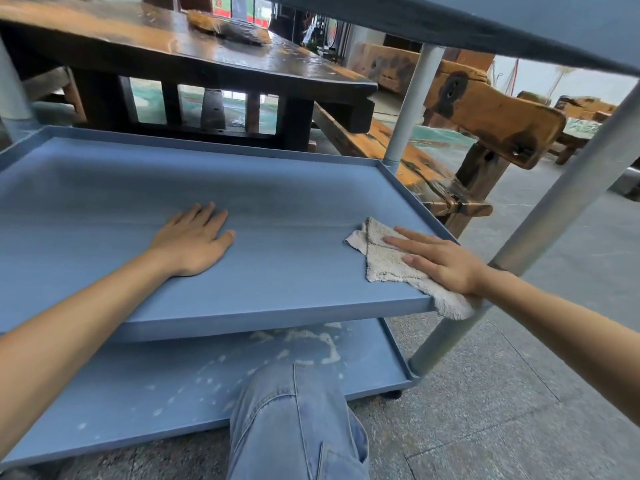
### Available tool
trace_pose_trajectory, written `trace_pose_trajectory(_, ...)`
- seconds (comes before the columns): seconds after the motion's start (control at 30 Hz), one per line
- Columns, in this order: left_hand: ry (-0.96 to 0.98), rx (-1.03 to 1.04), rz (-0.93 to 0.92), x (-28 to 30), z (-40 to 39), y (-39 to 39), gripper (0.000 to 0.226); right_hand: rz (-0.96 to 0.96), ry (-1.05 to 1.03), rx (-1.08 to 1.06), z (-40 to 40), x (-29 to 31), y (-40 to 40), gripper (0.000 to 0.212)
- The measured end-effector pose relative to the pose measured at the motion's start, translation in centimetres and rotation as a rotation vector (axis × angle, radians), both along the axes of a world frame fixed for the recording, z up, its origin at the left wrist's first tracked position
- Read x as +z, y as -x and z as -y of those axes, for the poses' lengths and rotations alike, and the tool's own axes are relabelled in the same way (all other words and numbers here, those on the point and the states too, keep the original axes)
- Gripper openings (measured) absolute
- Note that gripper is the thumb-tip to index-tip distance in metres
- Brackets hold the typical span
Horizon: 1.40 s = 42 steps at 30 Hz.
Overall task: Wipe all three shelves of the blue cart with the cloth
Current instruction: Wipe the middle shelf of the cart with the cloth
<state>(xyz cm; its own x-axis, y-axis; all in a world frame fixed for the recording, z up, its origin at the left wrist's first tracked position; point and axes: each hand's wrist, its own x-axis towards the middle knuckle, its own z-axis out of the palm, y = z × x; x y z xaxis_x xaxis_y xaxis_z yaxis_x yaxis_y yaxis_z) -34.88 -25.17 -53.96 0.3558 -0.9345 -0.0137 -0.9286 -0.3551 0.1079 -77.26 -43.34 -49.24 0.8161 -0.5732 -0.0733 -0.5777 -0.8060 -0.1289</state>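
Observation:
The blue cart's middle shelf (277,199) fills the centre of the head view. A pale grey cloth (384,261) lies at its right front corner, one end hanging over the front edge. My right hand (440,261) presses flat on the cloth, fingers pointing left. My left hand (194,237) rests palm-down and spread on the bare shelf left of centre, holding nothing. The bottom shelf (156,386) below shows whitish smears and specks. The underside of the top shelf (485,26) crosses the upper right.
Grey cart posts stand at the far right corner (412,102) and the near right corner (540,223). My knee in blue jeans (294,417) is in front of the bottom shelf. A dark wooden table (173,53) and rough wooden benches (485,112) stand behind on the concrete floor.

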Motion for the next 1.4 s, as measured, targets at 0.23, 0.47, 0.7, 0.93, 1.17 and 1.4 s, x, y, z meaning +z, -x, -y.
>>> trace_pose_trajectory(0.23, 0.016, 0.027, 0.018, 0.0, 0.5, 0.6, 0.063, 0.061, -0.017, -0.314, -3.4, -1.1, -2.9, 0.053)
trace_pose_trajectory(0.47, 0.139, 0.047, -0.213, 0.7, -0.1, 0.9, 0.060, 0.031, 0.040, -0.536, -8.3, -2.3, -10.0, 0.074)
trace_pose_trajectory(0.7, 0.555, 0.233, -0.409, 3.3, -6.5, -5.1, 0.048, 0.086, 0.061, -0.505, -12.9, -2.7, -16.2, 0.075)
trace_pose_trajectory(0.93, 0.314, 0.682, -0.019, 5.2, -18.7, -14.8, 0.048, 0.075, 0.040, -0.414, -18.0, -3.0, -24.7, 0.079)
trace_pose_trajectory(1.17, 0.325, 0.729, -0.683, 6.6, -20.4, -15.3, 0.097, 0.106, -0.018, -0.214, -24.3, -3.0, -33.9, 0.089)
trace_pose_trajectory(1.4, 0.359, 0.668, -0.935, 7.8, -21.6, -14.4, 0.102, 0.098, -0.044, 0.021, -29.7, -2.4, -42.0, 0.095)
